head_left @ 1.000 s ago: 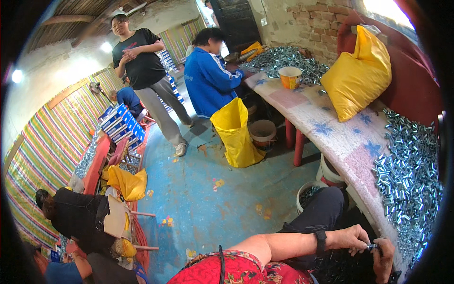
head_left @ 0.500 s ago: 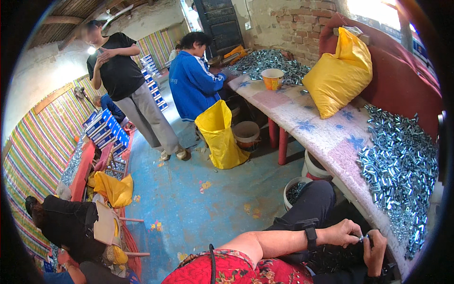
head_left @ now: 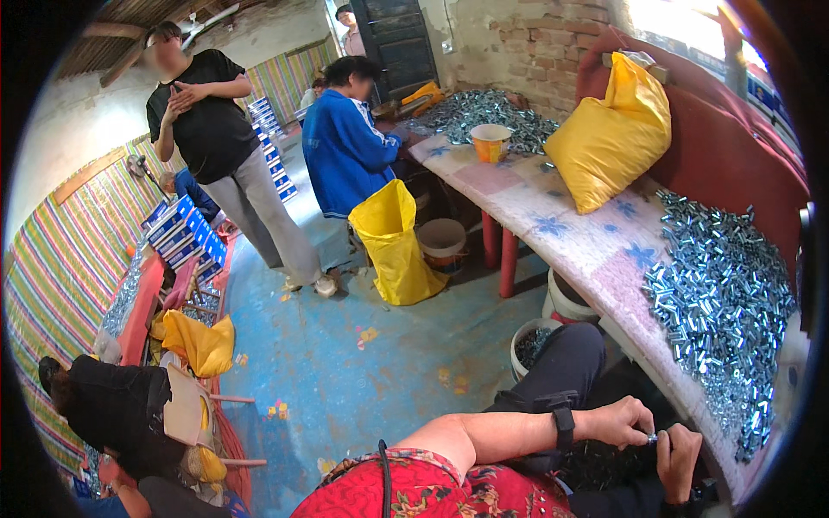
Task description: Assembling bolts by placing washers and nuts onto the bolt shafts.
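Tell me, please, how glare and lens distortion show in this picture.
Head view: the window glares white, and heaped metal pieces glint; the table looks bowed and the corners go black; the shiny piece between left hand and right hand is too small to identify.

Glossy metal pieces, rough brick wall

The bench runs along the right, from foreground to back. On its near end lies a heap of metal tubes; beyond that a sack, then a tub, with a farther heap behind it. Left of the bench, on the floor, an open sack stands beside a bucket. Left hand and right hand, a metal tube between them, are left of the near heap.
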Demonstrator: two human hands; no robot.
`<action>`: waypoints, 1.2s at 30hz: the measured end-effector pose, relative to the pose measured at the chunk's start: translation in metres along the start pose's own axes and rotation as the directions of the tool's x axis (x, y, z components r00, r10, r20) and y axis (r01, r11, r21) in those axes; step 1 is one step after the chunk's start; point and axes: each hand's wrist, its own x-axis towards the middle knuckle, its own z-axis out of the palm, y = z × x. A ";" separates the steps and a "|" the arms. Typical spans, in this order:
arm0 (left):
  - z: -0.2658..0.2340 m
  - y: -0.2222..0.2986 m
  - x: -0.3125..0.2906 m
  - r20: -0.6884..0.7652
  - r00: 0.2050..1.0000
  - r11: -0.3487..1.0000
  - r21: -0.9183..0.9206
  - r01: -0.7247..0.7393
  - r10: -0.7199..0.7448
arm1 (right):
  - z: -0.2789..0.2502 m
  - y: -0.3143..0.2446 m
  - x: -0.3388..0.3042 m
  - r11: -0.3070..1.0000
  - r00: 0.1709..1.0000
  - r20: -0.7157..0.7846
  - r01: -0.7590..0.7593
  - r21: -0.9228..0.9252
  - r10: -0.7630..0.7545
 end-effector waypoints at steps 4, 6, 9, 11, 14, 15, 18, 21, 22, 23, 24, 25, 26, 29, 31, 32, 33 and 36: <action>0.003 0.005 0.002 -0.050 0.993 0.987 0.126 -0.102 0.109 | -0.003 0.000 -0.007 0.958 0.964 0.125 -0.251 0.140 0.234; 0.001 0.003 0.000 -0.067 0.994 0.995 0.063 -0.083 0.087 | -0.017 -0.033 0.009 0.758 0.916 -0.038 -0.307 0.576 0.400; -0.001 -0.003 0.000 -0.047 0.995 0.996 -0.022 -0.084 0.083 | -0.001 -0.023 0.002 0.819 0.948 -0.035 -0.254 0.514 0.316; 0.005 0.003 -0.003 -0.053 0.990 0.991 0.043 -0.129 0.131 | 0.004 -0.001 -0.003 0.967 0.976 -0.218 0.045 0.252 0.012; 0.005 0.006 -0.002 -0.036 0.990 0.990 0.034 -0.134 0.135 | 0.023 0.029 -0.018 0.792 0.932 -0.096 -0.240 0.561 0.350; 0.005 0.005 -0.003 -0.028 0.991 0.991 0.012 -0.131 0.131 | 0.021 0.022 -0.013 0.565 0.817 -0.117 -0.280 0.776 0.565; 0.013 0.011 -0.001 -0.033 0.981 0.981 0.015 -0.192 0.193 | 0.026 -0.011 0.029 0.577 0.615 -0.417 -0.076 0.813 0.669; -0.001 0.016 0.012 -0.247 0.961 0.984 -0.091 -0.153 0.127 | 0.078 -0.033 0.004 0.790 0.719 -0.619 0.163 0.591 0.315; -0.016 0.013 0.012 -0.307 0.946 0.987 -0.088 -0.134 0.101 | 0.054 -0.073 0.010 0.599 0.847 -0.526 0.384 0.703 0.075; -0.027 0.009 0.014 -0.367 0.927 0.989 -0.086 -0.117 0.078 | 0.020 -0.103 0.014 0.327 0.861 -0.464 0.508 0.797 -0.207; -0.029 0.012 0.013 -0.339 0.935 0.983 -0.114 -0.146 0.100 | 0.009 -0.092 0.010 0.398 0.900 -0.432 0.415 0.818 -0.051; -0.027 0.014 0.009 -0.330 0.939 0.986 -0.100 -0.137 0.097 | 0.003 -0.078 0.010 0.450 0.906 -0.408 0.319 0.834 0.114; -0.023 0.014 0.004 -0.256 0.964 0.984 -0.136 -0.111 0.074 | -0.007 -0.071 0.015 0.622 0.870 -0.350 0.065 0.780 0.348; -0.010 0.020 0.000 -0.067 0.998 0.980 -0.196 -0.018 0.005 | 0.024 -0.004 -0.001 0.787 0.908 -0.250 -0.125 0.605 0.337; -0.008 0.019 -0.003 -0.011 1.000 0.962 -0.271 0.016 -0.019 | 0.012 -0.009 0.011 0.907 0.936 -0.334 0.044 0.419 0.109; -0.008 0.019 -0.005 0.007 0.999 0.950 -0.312 0.035 -0.034 | 0.003 -0.014 0.017 0.873 0.975 -0.217 0.058 0.484 0.056; -0.009 0.019 -0.006 0.006 0.999 0.950 -0.309 0.035 -0.035 | -0.006 -0.021 0.021 0.835 0.995 -0.098 0.061 0.548 -0.009; -0.011 0.016 -0.011 0.056 0.997 0.929 -0.364 0.068 -0.051 | -0.021 -0.041 0.030 0.785 0.996 -0.022 -0.054 0.617 0.086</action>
